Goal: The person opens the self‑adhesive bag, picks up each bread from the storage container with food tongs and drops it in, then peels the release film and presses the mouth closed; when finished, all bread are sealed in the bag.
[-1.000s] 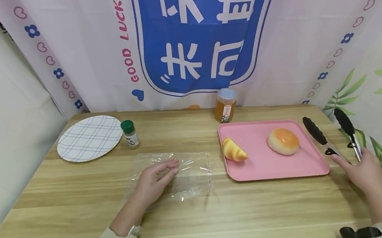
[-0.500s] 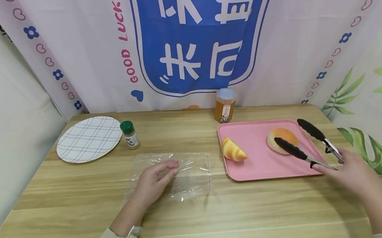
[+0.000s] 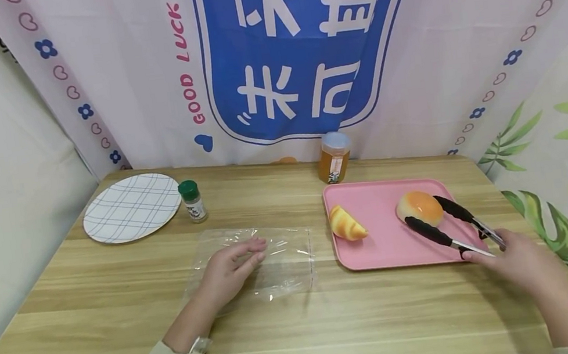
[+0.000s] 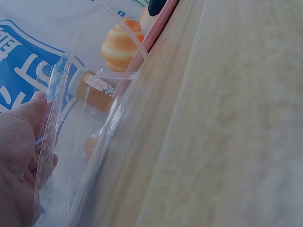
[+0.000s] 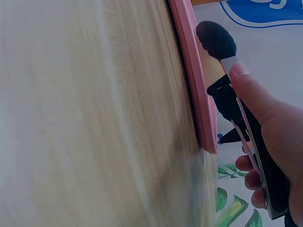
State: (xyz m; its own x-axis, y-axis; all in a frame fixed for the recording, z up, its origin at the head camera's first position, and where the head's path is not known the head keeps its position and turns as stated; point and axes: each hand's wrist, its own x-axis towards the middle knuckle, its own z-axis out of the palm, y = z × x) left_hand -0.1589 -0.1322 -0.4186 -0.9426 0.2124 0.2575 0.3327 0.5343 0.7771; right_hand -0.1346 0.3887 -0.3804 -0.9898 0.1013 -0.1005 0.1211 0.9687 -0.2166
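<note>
My right hand [image 3: 522, 264] grips black-tipped metal tongs [image 3: 431, 231], whose jaws stand apart at either side of a round glazed bun [image 3: 418, 207]. The bun sits on the right part of a pink tray [image 3: 377, 255]. At the tray's left edge lies a small croissant [image 3: 346, 225]. My left hand [image 3: 228, 277] holds a clear plastic bag [image 3: 290, 258] left of the tray. Through the film in the left wrist view, its thumb and curled fingers [image 4: 54, 161] show at the bag's side. In the right wrist view, thumb and fingers wrap the tongs' handles.
A honey-coloured jar [image 3: 334, 158] stands behind the tray. Further left are a green-capped shaker [image 3: 193, 201] and a white checked oval plate [image 3: 132, 209]. A printed cloth [image 3: 162, 121] hangs along the table's back edge.
My right hand has carried the tongs leftward from beyond the tray's right edge, and their jaws now stand around the bun. The left hand and the bag have stayed in place.
</note>
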